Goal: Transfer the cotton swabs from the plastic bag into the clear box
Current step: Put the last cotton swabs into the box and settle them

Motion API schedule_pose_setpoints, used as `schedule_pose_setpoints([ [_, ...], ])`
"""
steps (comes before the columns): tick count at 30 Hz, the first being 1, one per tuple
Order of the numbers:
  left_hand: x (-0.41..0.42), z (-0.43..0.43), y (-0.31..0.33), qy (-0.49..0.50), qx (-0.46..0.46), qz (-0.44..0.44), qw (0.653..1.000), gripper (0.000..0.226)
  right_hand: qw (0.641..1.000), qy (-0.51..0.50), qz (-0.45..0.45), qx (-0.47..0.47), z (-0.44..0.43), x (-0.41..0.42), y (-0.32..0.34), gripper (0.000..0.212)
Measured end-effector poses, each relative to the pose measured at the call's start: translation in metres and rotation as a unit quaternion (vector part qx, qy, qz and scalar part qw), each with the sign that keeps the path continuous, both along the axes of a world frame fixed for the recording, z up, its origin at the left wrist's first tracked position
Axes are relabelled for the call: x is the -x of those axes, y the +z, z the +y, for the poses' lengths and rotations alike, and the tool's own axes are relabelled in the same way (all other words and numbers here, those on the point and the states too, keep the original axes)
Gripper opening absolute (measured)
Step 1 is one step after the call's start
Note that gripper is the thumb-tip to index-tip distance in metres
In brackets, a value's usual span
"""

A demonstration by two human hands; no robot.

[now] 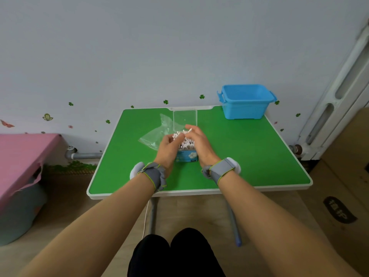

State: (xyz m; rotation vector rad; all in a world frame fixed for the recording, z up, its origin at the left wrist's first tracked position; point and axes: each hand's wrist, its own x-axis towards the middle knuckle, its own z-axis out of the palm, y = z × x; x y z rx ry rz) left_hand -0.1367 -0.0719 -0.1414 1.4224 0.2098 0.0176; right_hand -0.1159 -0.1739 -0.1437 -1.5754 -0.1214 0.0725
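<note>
Green tabletop is the biggest thing here, pushed up against the wall, with a blue tub parked on the far right corner, well away from the action. Next down in size, the plastic bag lies crumpled and flat just left of the middle, and it looks pretty much emptied out to me. Right beside it sits the clear box with the blue label on its front, lid flipped up at the back.

Both hands are over the box. The left hand has its fingers curled around a bunch of cotton swabs at the box's left edge. The right hand curves over from the other side and seems to be pinching a swab or two at its fingertips.

The swabs themselves are standing heads-up, packed in the box, a few poking above the rest.

So I'd say we're at the tidying end of the job: most are in, and the stragglers are being tucked down. Next up probably needs a gentle push to level the heads so that lid can actually swing shut without snagging any.
</note>
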Motion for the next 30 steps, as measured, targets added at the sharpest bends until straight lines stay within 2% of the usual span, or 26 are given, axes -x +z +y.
schedule_pose_setpoints([
  [4, 0.002, -0.002, 0.002, 0.006, -0.007, -0.015, 1.0, 0.045, 1.0, -0.003, 0.012, -0.022, 0.0, 0.0, 0.0, 0.036],
  [9, 0.005, -0.001, 0.0, -0.006, 0.01, -0.007, 1.0, 0.056, 0.999, -0.003, -0.016, 0.032, -0.002, 0.002, -0.005, 0.038],
  [16, 0.004, -0.006, -0.004, 0.016, -0.03, -0.021, 0.999, 0.041, 1.0, 0.009, -0.001, -0.013, -0.003, 0.007, -0.008, 0.044],
  [21, 0.004, -0.004, -0.005, 0.001, 0.009, 0.019, 1.0, 0.054, 0.999, 0.006, -0.029, 0.014, -0.01, 0.013, -0.014, 0.052],
  [24, 0.004, -0.001, -0.008, 0.028, 0.06, 0.037, 0.997, 0.048, 0.999, 0.008, -0.033, 0.021, -0.01, 0.014, -0.014, 0.053],
  [30, 0.003, 0.002, -0.011, 0.022, -0.01, -0.011, 1.0, 0.031, 1.0, -0.008, -0.026, 0.012, -0.005, 0.015, -0.013, 0.063],
])
